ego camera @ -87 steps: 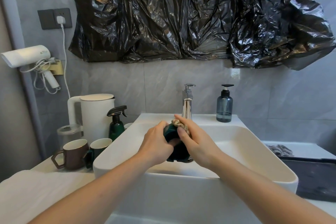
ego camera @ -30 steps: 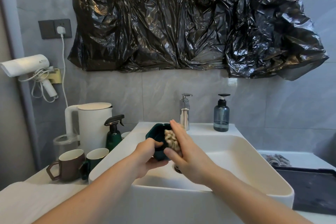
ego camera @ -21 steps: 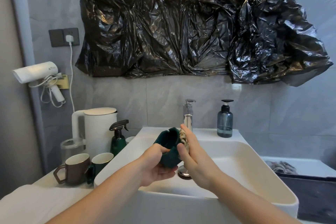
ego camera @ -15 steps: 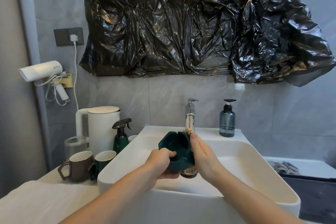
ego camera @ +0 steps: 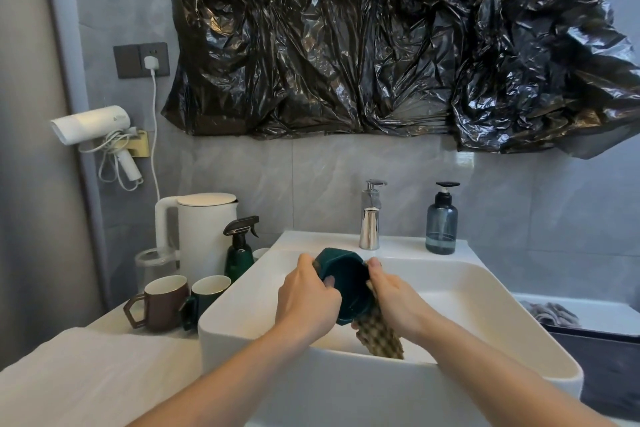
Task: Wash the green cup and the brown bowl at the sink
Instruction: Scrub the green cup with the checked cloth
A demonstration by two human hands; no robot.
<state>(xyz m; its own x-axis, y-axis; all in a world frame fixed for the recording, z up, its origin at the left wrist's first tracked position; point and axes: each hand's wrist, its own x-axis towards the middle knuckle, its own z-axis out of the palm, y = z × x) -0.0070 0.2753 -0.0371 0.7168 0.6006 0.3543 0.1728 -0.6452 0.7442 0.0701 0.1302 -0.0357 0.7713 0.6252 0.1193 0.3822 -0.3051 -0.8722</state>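
**Head view: two hands hold one green cup over the sink**

Head camera, from left to right: one white towel [ego camera: 79, 374] lies on the table, then two mugs stand touching each other, one brown mug [ego camera: 162, 303] and one green mug [ego camera: 204, 295]. Behind them are one white kettle [ego camera: 201, 232] and one green spray bottle [ego camera: 239, 250]. The sink [ego camera: 519, 340] is wide, and its right half is open. Over the middle of the basin, the left hand [ego camera: 306, 298] grips the green cup [ego camera: 346, 288], with fingers curled around its left wall. The right hand [ego camera: 394, 302] presses one beige sponge [ego camera: 379, 334] against the right side of the cup, fingers closed on it. One tap [ego camera: 370, 225] and one soap bottle [ego camera: 441, 222] stand on the back edge.
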